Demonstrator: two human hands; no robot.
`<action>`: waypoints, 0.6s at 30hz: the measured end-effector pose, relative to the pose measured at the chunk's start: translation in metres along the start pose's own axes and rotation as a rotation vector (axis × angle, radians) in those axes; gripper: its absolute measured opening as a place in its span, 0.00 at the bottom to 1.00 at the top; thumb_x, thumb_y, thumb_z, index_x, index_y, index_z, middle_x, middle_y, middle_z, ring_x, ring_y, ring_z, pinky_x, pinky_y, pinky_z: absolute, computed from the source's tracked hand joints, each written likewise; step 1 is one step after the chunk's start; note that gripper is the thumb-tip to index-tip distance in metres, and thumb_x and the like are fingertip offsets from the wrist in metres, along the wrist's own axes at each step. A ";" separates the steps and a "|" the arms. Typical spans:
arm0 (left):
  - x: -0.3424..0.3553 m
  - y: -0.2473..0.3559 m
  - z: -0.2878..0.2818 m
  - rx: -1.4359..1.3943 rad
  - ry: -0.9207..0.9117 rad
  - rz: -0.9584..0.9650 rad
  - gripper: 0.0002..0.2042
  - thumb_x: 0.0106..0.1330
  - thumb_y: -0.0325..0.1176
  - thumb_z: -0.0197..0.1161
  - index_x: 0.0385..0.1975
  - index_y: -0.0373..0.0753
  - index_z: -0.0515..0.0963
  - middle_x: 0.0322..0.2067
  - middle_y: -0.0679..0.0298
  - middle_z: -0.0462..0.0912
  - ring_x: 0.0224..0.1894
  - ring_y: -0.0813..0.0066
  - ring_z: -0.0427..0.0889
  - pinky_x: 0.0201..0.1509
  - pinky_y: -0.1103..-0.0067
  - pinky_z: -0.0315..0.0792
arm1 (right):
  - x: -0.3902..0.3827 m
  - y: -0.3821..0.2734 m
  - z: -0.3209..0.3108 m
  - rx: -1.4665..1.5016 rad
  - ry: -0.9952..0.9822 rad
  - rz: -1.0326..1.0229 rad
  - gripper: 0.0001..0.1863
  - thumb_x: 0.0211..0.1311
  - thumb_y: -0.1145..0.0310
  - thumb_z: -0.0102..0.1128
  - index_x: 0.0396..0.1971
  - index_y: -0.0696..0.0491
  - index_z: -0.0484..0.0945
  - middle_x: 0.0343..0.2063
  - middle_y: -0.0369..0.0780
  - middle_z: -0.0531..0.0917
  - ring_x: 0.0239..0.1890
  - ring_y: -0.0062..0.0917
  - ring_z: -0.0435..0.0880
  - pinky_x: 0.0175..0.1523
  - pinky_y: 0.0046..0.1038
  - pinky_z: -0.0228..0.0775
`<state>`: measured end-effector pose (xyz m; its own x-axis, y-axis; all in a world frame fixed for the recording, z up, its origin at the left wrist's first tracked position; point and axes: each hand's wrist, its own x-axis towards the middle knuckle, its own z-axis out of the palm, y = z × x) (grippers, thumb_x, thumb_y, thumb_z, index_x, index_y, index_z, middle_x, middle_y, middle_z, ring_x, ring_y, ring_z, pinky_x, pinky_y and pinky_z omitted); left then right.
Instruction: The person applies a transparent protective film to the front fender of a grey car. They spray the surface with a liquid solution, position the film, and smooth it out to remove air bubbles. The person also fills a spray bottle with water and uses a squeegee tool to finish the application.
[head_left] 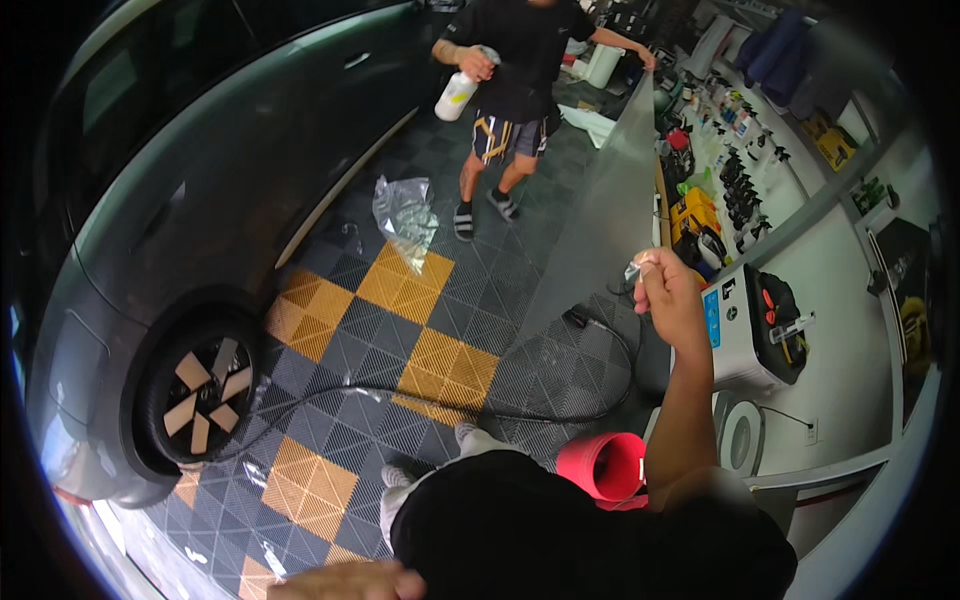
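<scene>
My right hand, raised at the right of centre, is closed on the near corner of a large translucent plastic sheet. The sheet stretches to the other person, whose hand holds its far end at the top. That person's other hand grips a white spray bottle. My left hand is low at the bottom edge, cut off by the frame, and I cannot tell if its fingers hold anything.
A dark car stands along the left. A black hose crosses the tiled floor near a crumpled plastic bag. A red bucket is by my right side. Wall racks of bottles and a white machine line the right.
</scene>
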<state>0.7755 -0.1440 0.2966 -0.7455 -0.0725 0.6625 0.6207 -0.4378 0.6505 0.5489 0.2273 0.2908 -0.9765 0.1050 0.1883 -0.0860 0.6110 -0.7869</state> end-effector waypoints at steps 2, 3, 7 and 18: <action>-0.012 -0.016 -0.017 0.214 0.094 -0.226 0.26 0.76 0.48 0.39 0.57 0.32 0.73 0.47 0.42 0.80 0.48 0.46 0.82 0.58 0.58 0.72 | -0.008 0.008 -0.017 0.043 0.024 -0.008 0.08 0.69 0.71 0.48 0.38 0.58 0.77 0.18 0.34 0.76 0.17 0.15 0.74 0.25 0.20 0.70; -0.040 -0.039 -0.046 0.441 0.159 -0.363 0.33 0.76 0.53 0.30 0.57 0.29 0.72 0.47 0.44 0.81 0.41 0.49 0.85 0.56 0.59 0.74 | -0.013 0.011 -0.021 0.055 0.047 -0.009 0.08 0.69 0.71 0.48 0.38 0.58 0.76 0.18 0.34 0.76 0.17 0.15 0.74 0.24 0.20 0.70; -0.142 -0.122 -0.139 0.984 0.204 -0.959 0.23 0.72 0.42 0.53 0.57 0.28 0.73 0.53 0.44 0.78 0.54 0.53 0.80 0.58 0.69 0.71 | -0.021 0.010 -0.024 0.069 0.037 -0.016 0.09 0.73 0.70 0.46 0.41 0.56 0.75 0.19 0.32 0.74 0.19 0.13 0.73 0.24 0.18 0.69; -0.478 -0.164 -0.261 0.977 0.215 -1.990 0.26 0.64 0.55 0.53 0.42 0.36 0.83 0.44 0.47 0.83 0.52 0.51 0.81 0.56 0.65 0.73 | -0.052 0.025 -0.035 -0.071 0.019 0.030 0.09 0.74 0.69 0.42 0.42 0.53 0.74 0.18 0.30 0.69 0.19 0.11 0.66 0.23 0.15 0.62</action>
<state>0.9666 -0.2716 -0.2238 -0.3446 -0.3321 -0.8781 -0.8974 0.3912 0.2042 0.6039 0.2644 0.2815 -0.9743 0.1387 0.1775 -0.0423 0.6614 -0.7489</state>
